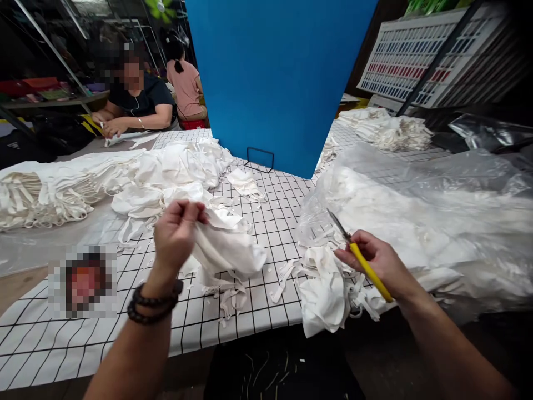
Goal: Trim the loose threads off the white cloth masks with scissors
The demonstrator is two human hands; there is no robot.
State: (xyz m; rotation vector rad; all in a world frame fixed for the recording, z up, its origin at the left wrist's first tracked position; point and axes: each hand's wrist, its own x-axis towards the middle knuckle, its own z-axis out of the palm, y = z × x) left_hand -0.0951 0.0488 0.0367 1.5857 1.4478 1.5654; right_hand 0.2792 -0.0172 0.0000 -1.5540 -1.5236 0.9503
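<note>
Gridded counter (266, 222) carries white cloth; left hand (177, 233) pinches a white cloth piece (225, 244) up, right hand (375, 258), to its right, clasps yellow-handled snips (362, 261) angled up-left.

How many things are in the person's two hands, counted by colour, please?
White: 1, the cloth piece pinched up by the left hand
Yellow: 1, the snips with a yellow handle, gripped in the right hand
Total: 2
</note>
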